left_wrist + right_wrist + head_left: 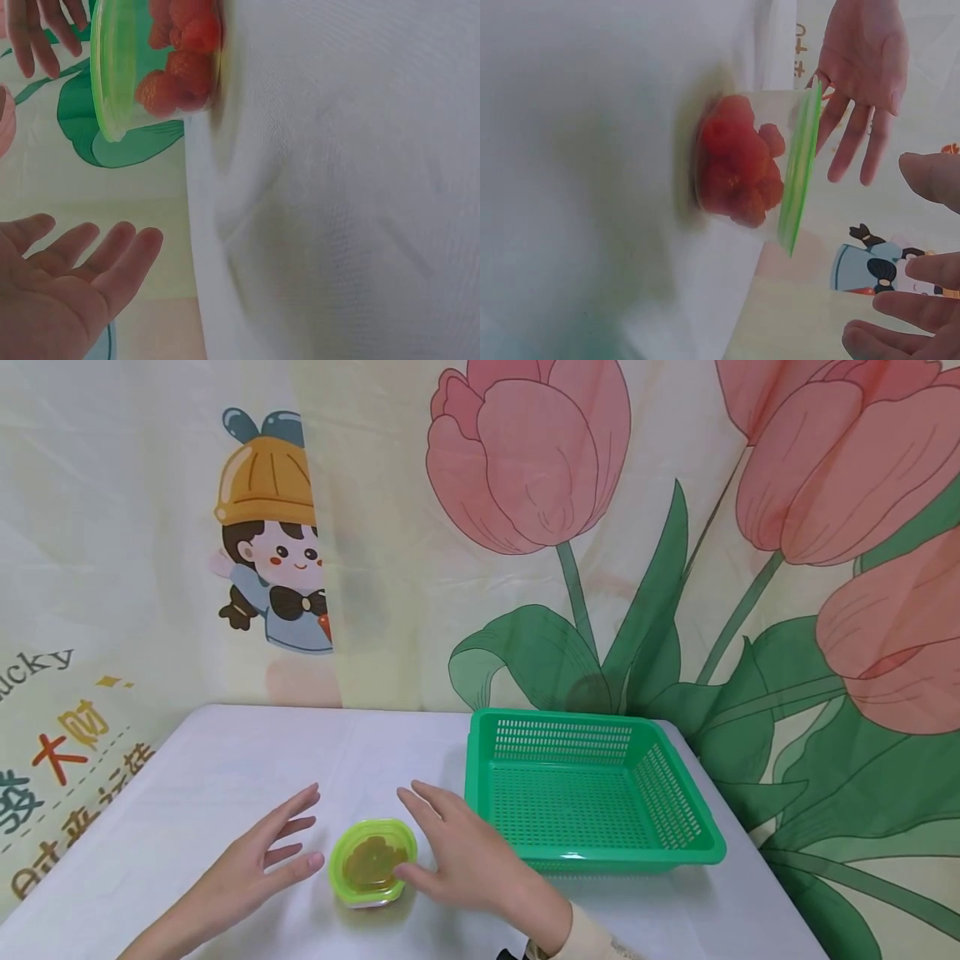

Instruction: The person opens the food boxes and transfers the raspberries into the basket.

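A clear plastic container (372, 863) with a light green lid sits on the white table. Through its side, the right wrist view shows several red raspberries (739, 161) inside. My left hand (251, 864) is held to the left of the container, fingers loosely extended, with a gap between them. On the other side, my right hand (465, 856) has its fingers spread; its thumb overlaps the lid's edge in the head view, but the right wrist view shows it apart from the container. Neither hand holds anything.
A green plastic basket (600, 855) with slotted walls stands on the table (247, 756), to the right of and behind the container. Behind the table hangs a cloth backdrop (390, 527) printed with tulips and a cartoon figure.
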A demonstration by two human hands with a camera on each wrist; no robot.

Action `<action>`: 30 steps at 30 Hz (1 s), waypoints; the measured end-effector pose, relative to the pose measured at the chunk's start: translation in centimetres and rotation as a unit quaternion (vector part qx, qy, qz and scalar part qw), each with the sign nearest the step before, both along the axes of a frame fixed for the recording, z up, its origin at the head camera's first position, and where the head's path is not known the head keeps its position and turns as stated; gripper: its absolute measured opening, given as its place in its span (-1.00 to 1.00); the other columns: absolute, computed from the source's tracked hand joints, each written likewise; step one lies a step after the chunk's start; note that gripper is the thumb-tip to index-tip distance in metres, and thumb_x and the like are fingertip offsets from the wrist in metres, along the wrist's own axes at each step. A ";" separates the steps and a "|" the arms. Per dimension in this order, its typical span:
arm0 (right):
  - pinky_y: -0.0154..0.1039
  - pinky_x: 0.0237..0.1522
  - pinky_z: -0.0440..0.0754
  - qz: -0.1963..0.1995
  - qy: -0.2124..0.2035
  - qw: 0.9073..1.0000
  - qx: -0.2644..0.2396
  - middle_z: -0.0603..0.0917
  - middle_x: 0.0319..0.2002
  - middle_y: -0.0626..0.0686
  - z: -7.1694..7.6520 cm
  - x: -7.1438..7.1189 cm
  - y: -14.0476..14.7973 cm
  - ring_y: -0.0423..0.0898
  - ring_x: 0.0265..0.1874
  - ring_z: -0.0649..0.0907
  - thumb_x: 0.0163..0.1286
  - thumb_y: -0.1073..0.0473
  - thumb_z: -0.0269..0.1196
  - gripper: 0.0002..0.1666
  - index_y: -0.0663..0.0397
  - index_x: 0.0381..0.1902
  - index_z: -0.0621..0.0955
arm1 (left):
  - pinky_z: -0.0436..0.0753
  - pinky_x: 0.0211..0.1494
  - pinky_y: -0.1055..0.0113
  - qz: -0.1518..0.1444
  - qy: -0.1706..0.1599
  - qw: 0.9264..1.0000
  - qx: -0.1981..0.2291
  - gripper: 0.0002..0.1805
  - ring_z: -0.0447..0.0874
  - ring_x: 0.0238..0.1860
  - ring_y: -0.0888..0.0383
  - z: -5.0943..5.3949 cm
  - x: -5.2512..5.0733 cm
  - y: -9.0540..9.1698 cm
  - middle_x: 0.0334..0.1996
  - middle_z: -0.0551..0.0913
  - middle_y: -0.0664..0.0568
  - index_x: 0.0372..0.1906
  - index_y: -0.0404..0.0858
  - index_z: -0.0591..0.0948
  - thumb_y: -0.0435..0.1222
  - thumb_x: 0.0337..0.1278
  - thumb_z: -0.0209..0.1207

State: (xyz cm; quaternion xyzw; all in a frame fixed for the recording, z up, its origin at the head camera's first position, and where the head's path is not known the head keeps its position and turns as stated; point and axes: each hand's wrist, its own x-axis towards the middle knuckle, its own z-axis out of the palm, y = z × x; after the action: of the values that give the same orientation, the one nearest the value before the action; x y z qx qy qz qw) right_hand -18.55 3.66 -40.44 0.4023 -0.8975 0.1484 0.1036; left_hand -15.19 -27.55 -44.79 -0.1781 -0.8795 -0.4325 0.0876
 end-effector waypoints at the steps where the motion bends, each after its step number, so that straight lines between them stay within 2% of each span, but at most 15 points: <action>1: -0.16 0.48 0.50 0.000 -0.002 1.000 -0.001 0.35 0.59 0.09 -0.1 0.1 -0.1 0.00 0.55 0.41 0.52 -0.25 0.32 -0.02 0.00 0.68 0.23 | 0.69 0.20 0.47 -0.001 -0.003 1.000 0.001 -0.04 0.42 0.35 0.60 -0.1 0.0 0.0 0.57 0.35 -0.12 0.71 0.13 0.12 -0.25 0.39 0.39; 4: -0.15 0.47 0.52 -0.004 -0.006 1.000 -0.003 0.37 0.58 0.10 -0.5 0.2 -0.4 0.00 0.53 0.43 0.52 -0.23 0.32 -0.04 0.00 0.67 0.24 | 0.70 0.20 0.45 -0.003 -0.018 1.000 0.008 -0.05 0.43 0.35 0.58 -0.3 0.2 0.0 0.57 0.35 -0.05 0.71 0.14 0.12 -0.23 0.40 0.38; 10: -0.14 0.42 0.57 -0.019 -0.017 1.000 -0.009 0.39 0.57 0.07 -1.2 0.5 -0.9 -0.01 0.51 0.46 0.50 -0.22 0.34 -0.06 -0.03 0.66 0.28 | 0.72 0.17 0.41 -0.018 -0.062 0.997 0.035 -0.09 0.46 0.36 0.54 -0.5 0.7 -0.1 0.56 0.33 0.22 0.70 0.19 0.12 -0.20 0.44 0.36; 13: -0.13 0.41 0.58 -0.021 -0.020 1.000 -0.011 0.39 0.57 0.06 -1.4 0.7 -1.2 -0.03 0.51 0.45 0.50 -0.23 0.35 -0.06 -0.05 0.65 0.28 | 0.73 0.14 0.40 -0.024 -0.084 0.995 0.047 -0.10 0.45 0.36 0.55 -0.6 0.8 -0.1 0.59 0.32 0.11 0.70 0.20 0.12 -0.20 0.45 0.34; 17: -0.13 0.41 0.58 -0.020 -0.021 0.999 -0.014 0.39 0.57 0.04 -1.7 1.0 -1.5 -0.04 0.51 0.45 0.50 -0.23 0.34 -0.07 -0.06 0.65 0.29 | 0.73 0.14 0.41 -0.032 -0.106 0.992 0.060 -0.11 0.44 0.35 0.56 -0.7 0.9 -0.1 0.60 0.30 -0.15 0.70 0.15 0.12 -0.21 0.46 0.33; 20: -0.12 0.41 0.58 -0.017 -0.018 0.999 -0.019 0.42 0.55 0.06 -2.0 1.2 -1.6 -0.03 0.50 0.46 0.50 -0.21 0.35 -0.10 -0.04 0.63 0.31 | 0.72 0.16 0.41 -0.039 -0.117 0.990 0.066 -0.10 0.44 0.35 0.55 -0.9 0.9 -0.1 0.60 0.29 -0.21 0.70 0.11 0.13 -0.23 0.45 0.34; 23: -0.12 0.42 0.57 -0.013 -0.022 0.999 -0.022 0.44 0.54 0.08 -2.5 1.3 -1.7 -0.02 0.49 0.48 0.49 -0.19 0.36 -0.11 -0.01 0.62 0.34 | 0.72 0.18 0.39 -0.042 -0.118 0.990 0.068 -0.10 0.45 0.36 0.53 -1.2 0.9 -0.1 0.60 0.30 -0.14 0.70 0.10 0.14 -0.24 0.44 0.34; 27: -0.14 0.44 0.55 -0.013 -0.028 0.999 -0.020 0.44 0.53 0.07 -3.0 1.3 -1.7 -0.03 0.49 0.47 0.49 -0.19 0.37 -0.12 -0.01 0.61 0.35 | 0.70 0.20 0.39 -0.048 -0.126 0.988 0.074 -0.11 0.46 0.36 0.52 -1.5 1.0 -0.1 0.56 0.34 0.17 0.70 0.13 0.14 -0.25 0.45 0.33; 30: -0.15 0.44 0.55 -0.013 -0.025 0.999 -0.021 0.44 0.53 0.06 -3.3 1.3 -1.6 -0.04 0.49 0.47 0.49 -0.19 0.36 -0.12 -0.02 0.61 0.35 | 0.69 0.20 0.42 -0.054 -0.138 0.985 0.084 -0.12 0.45 0.35 0.54 -1.6 1.0 0.0 0.58 0.34 0.11 0.70 0.09 0.15 -0.26 0.44 0.33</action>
State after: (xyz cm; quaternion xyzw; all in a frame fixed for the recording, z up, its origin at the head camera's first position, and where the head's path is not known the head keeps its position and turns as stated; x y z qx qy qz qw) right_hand -17.24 2.02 -43.79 0.3842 -0.9018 0.1753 0.0916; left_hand -14.22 -27.58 -46.43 -0.1561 -0.8328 -0.5293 -0.0435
